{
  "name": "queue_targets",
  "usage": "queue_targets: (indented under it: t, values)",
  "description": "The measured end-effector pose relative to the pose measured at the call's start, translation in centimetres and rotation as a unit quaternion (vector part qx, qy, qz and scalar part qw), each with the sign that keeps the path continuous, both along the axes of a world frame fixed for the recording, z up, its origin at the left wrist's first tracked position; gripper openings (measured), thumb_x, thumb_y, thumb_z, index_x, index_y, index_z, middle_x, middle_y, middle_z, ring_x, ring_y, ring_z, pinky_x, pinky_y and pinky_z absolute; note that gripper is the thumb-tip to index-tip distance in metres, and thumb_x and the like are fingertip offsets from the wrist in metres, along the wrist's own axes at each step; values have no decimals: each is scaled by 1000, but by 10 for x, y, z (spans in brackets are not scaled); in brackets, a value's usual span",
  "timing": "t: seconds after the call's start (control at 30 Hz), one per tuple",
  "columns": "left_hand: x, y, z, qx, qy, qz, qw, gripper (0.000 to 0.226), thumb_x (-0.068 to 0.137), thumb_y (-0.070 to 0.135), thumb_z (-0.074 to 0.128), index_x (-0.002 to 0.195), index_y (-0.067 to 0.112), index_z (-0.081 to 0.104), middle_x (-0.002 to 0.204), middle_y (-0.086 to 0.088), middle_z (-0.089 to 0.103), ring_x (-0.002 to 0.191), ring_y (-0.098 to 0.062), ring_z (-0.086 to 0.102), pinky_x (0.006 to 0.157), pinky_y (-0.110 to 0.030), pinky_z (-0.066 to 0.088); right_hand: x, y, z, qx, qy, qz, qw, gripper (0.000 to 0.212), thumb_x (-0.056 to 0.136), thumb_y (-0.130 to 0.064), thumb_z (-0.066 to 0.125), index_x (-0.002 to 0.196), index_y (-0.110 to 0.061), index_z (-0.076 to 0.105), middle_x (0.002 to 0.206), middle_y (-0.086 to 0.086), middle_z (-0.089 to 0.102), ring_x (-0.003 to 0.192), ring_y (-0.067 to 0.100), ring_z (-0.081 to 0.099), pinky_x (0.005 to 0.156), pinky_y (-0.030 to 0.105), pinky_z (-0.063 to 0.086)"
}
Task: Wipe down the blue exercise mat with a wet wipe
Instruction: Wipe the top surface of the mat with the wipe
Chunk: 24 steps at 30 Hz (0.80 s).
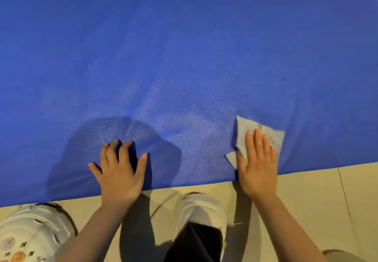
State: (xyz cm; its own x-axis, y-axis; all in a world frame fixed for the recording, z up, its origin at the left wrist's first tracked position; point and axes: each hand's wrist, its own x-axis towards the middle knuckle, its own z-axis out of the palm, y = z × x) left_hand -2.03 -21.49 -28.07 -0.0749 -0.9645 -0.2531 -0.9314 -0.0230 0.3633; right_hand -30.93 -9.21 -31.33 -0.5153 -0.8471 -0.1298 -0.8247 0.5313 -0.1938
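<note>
Pale tiled floor point(306, 196) carries the blue exercise mat point(184, 46), which fills most of the view and runs past the left edge. A pale clog point(30, 233) sits at lower left, a second shoe point(200, 206) between the forearms. The left hand point(120, 171) presses on the mat's near edge, fingers spread and slightly arched, holding nothing. To its right, the right hand point(257, 163) lies flat with straight fingers on the wet wipe point(245, 126), pinning it to the mat near the same edge. Judgement: a lighter, sheeny patch between and just beyond the hands suggests that strip has been wiped; the far half and both ends show no such sheen, so most of the surface appears left to do. The mat's left end is cut off. The wipe's underside, and any dirt on it, is hidden.
</note>
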Motion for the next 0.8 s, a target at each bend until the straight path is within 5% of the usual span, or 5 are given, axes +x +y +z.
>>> queue_targets:
  t: [0.1,0.17,0.4,0.63,0.8]
  values:
    - [-4,7,-9,-17,-9,2,1000,71,85,64,33,132,14,54,149,-16,38,146,-35,19,109,-70,7,-30,34,8,3,-30,-176,984,63,98,-54,9,151,-20,2,163,11,10,150,34,12,121,50,9]
    - [-8,12,-12,-23,-9,17,1000,71,86,61,33,136,15,51,151,-16,34,147,-34,15,110,-71,3,-8,26,7,-17,-33,-189,981,63,99,-52,12,151,-18,-1,162,10,7,150,36,10,122,48,6]
    - [-51,-4,-14,-81,-26,-56,995,64,93,51,33,149,21,41,157,-10,35,148,-30,23,111,-70,5,79,-48,7,-10,-27,217,976,64,103,-56,18,156,-20,24,163,3,15,151,23,8,120,42,8]
    - [-61,-23,-34,-46,-58,-84,994,83,85,71,28,153,23,36,161,-11,27,148,-33,18,108,-72,13,-69,-41,3,2,9,-116,993,73,96,-61,6,155,-20,17,162,5,15,150,28,16,121,46,10]
    - [-73,-21,-34,-75,-59,-93,991,76,90,67,28,151,22,37,158,-11,32,147,-31,19,108,-70,12,-78,-66,6,23,8,-181,983,81,87,-59,-6,155,-16,2,164,8,2,151,28,2,122,43,-1]
